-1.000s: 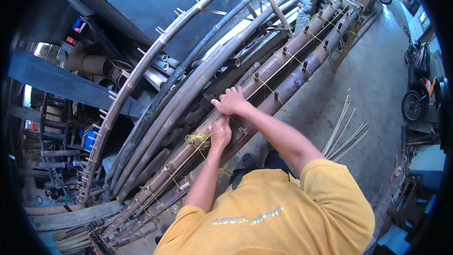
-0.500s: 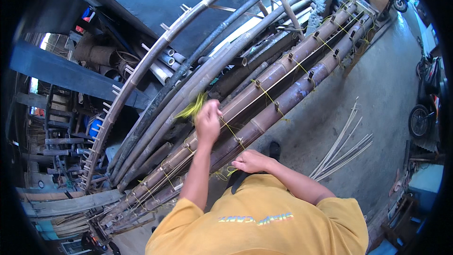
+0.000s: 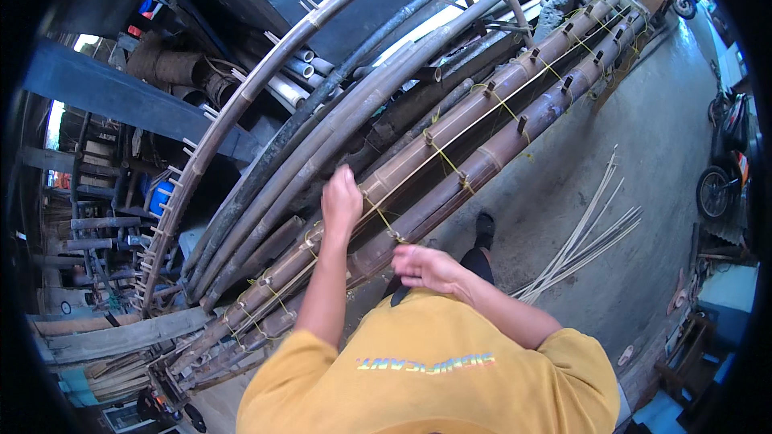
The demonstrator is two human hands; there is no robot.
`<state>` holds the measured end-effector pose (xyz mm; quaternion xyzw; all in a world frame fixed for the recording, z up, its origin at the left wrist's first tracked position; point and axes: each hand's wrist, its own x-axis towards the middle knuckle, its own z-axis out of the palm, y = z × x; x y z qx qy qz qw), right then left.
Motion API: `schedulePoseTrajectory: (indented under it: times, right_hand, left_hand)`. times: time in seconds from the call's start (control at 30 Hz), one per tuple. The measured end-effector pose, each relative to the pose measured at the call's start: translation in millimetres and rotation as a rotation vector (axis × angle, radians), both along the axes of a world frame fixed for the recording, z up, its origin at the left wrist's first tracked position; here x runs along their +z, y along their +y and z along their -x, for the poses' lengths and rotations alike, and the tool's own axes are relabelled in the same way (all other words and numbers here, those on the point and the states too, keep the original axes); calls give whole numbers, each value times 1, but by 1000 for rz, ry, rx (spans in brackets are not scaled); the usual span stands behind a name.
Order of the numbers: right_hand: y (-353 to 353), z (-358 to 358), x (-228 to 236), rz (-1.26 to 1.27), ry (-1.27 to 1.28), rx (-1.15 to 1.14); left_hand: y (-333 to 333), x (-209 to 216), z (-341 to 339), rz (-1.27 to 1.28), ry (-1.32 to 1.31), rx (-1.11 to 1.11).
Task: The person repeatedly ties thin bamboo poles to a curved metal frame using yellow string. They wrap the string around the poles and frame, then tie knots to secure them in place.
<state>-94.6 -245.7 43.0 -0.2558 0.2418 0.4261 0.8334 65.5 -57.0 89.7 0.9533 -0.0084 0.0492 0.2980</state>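
Two long brown bamboo poles run side by side from lower left to upper right, the far pole (image 3: 402,167) and the near pole (image 3: 426,213). Short dark pegs stick out of them. Thin yellow cord (image 3: 445,157) is tied across from pole to pole at several pegs. At the far pole, my left hand (image 3: 342,201) is closed in a fist beside a tied peg; what its fingers hold is hidden. My right hand (image 3: 432,268) is by a knot on the near pole, palm inward, fingers loosely stretched and apart, with nothing visible in them.
Behind the poles lie long curved bamboo lengths (image 3: 322,124) and a curved rail with pegs (image 3: 241,100). Thin pale strips (image 3: 575,245) lie on the concrete floor at right. A motorcycle (image 3: 716,191) stands at the far right, a concrete post (image 3: 556,4) near the top.
My left hand has lowered slightly and moved left; the yellow cord bundle by it no longer shows. My right hand has risen toward the near pole's knot, its fingers loosened from the cord.
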Motion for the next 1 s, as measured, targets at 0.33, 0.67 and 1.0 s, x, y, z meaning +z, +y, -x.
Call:
schedulePoseTrajectory:
  times: [0.33,0.67,1.0]
  right_hand:
    - [102,-119,104,1050,-1676,499]
    - [20,-81,108,542,-1530,711]
    - [6,-19,10,950,-1756,538]
  left_hand:
    - [16,-65,75,70,-211,-154]
    - [24,-43,76,59,78,-43]
    - [-4,30,-19,366,-99,59]
